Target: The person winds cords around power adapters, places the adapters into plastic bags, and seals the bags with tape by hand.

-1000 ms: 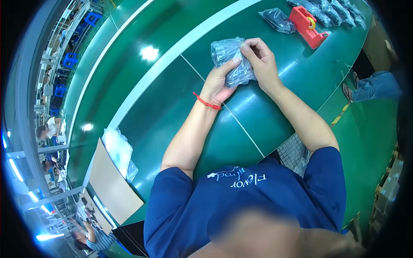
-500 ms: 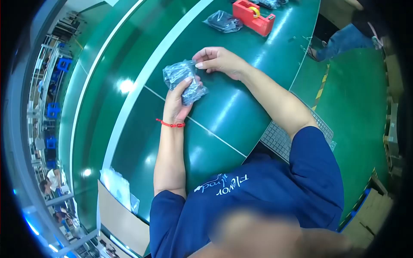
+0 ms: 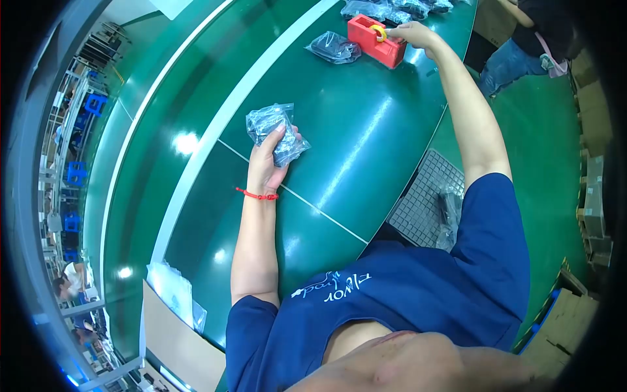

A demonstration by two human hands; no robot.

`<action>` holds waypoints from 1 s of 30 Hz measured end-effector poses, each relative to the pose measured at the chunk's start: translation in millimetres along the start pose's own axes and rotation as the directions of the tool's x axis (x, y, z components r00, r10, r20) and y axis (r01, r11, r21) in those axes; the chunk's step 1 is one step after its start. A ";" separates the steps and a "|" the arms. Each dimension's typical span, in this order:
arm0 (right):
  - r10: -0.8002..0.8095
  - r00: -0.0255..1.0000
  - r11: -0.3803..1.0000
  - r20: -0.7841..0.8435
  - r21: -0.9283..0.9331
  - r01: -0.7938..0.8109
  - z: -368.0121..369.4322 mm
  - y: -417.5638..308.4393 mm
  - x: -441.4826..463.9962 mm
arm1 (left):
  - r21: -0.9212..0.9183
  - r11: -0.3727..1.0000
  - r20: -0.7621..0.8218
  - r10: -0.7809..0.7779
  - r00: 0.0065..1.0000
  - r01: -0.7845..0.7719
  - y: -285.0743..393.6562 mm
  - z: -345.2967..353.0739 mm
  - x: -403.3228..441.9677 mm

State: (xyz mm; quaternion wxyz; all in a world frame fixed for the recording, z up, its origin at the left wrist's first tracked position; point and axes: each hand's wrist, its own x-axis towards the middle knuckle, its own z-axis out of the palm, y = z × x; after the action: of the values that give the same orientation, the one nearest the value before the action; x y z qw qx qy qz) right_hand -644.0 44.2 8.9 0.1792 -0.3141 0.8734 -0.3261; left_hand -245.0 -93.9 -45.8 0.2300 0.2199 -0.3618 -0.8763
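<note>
My left hand (image 3: 264, 163) is closed around a clear plastic bag (image 3: 266, 121) with a dark item inside, held above the green table (image 3: 326, 144). The item's kind is hard to make out through the crinkled plastic. At the far side, my right hand (image 3: 420, 36) reaches over a red tape dispenser (image 3: 361, 38). Its fingertips are pressed together at the yellow-cored tape roll (image 3: 378, 32); the tape strip itself is too small to see. Just left of the dispenser lies another bagged dark item (image 3: 333, 48).
Several bagged items (image 3: 375, 10) lie behind the dispenser. A grey gridded mat (image 3: 421, 196) with a plastic-wrapped item (image 3: 449, 212) is by my right side. Clear bags (image 3: 171, 291) and a cardboard sheet (image 3: 176, 333) are at lower left. Another person (image 3: 513, 62) stands beyond the table's right edge.
My right hand has left the bag and moved up and right to the tape dispenser. The left hand still holds the bag in nearly the same place.
</note>
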 end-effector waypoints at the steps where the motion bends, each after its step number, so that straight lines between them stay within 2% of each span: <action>1: 0.015 1.000 0.997 0.026 0.078 -0.017 0.2 0.7 -0.2 | -0.007 1.000 -0.005 0.004 1.000 -0.004 0.1 0.0 -0.5; 2: 0.014 1.000 0.997 0.025 0.078 -0.016 1.3 1.9 -1.0 | -0.006 1.000 -0.004 0.005 1.000 -0.005 0.2 -0.2 -0.7; 5: -0.175 0.947 0.939 -0.269 0.242 0.242 6.5 6.0 -11.5 | -0.016 1.000 -0.016 0.004 1.000 -0.005 -0.3 -0.8 -0.1; 6: -0.174 0.948 0.941 -0.268 0.240 0.240 3.4 8.9 -16.9 | -0.020 1.000 -0.017 0.002 1.000 -0.003 -0.5 -0.7 0.1; 9: -0.121 0.991 0.949 -0.058 0.286 0.132 -14.3 16.5 -49.3 | -0.045 0.999 -0.014 -0.015 1.000 0.015 0.8 -0.2 -0.8; 10: -0.118 0.991 0.950 -0.059 0.285 0.130 -17.0 26.2 -55.4 | -0.045 0.999 -0.012 -0.018 1.000 0.017 0.7 -0.8 -0.1; 13: -0.052 0.998 0.844 -0.034 0.533 0.062 -18.2 55.5 -65.9 | -0.036 0.999 -0.005 -0.019 1.000 0.019 0.3 -3.7 1.0; 14: -0.049 0.998 0.845 -0.030 0.531 0.057 -14.9 58.8 -67.1 | -0.039 0.999 -0.008 -0.023 1.000 0.022 -0.6 -4.3 0.6; 18: 0.021 0.998 0.870 0.061 0.491 -0.048 4.4 66.2 -68.3 | -0.093 0.995 0.003 -0.046 0.999 0.046 0.0 -2.2 0.4; 21: -0.071 0.978 0.962 -0.197 0.246 0.119 29.4 72.6 -48.7 | -0.056 0.997 0.010 -0.046 0.999 0.047 1.3 -1.6 -2.1; 22: -0.064 0.979 0.962 -0.194 0.250 0.113 32.6 76.7 -47.8 | -0.052 0.997 0.007 -0.052 0.999 0.053 0.3 -1.8 -3.7; 25: -0.114 0.899 0.993 -0.423 -0.081 0.088 33.4 83.8 -45.1 | -0.039 0.998 0.027 -0.048 0.998 0.049 -0.1 0.3 -4.1; 26: -0.118 0.901 0.992 -0.418 -0.080 0.093 28.3 82.1 -51.6 | -0.040 0.998 0.021 -0.044 0.999 0.045 0.7 1.3 -4.5; 27: -0.049 0.948 0.971 -0.314 0.208 0.119 17.4 83.1 -63.9 | -0.012 0.998 0.037 -0.058 0.998 0.058 0.7 4.1 -4.5; 28: -0.016 0.984 0.873 -0.178 0.477 0.100 8.9 76.2 -77.1 | 0.011 0.998 0.044 -0.067 0.997 0.066 0.0 7.3 -5.3; 30: -0.185 0.974 0.610 -0.131 0.762 0.219 11.5 48.8 -104.3 | 0.027 0.998 0.002 -0.050 0.999 0.050 0.3 7.8 -9.4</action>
State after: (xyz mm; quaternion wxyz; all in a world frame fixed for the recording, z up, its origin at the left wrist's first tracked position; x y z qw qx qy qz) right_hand -582.0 137.2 -21.5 0.2411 -0.2971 0.6122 -0.6920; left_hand -241.7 -84.6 -38.6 0.2045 0.2310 -0.3683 -0.8770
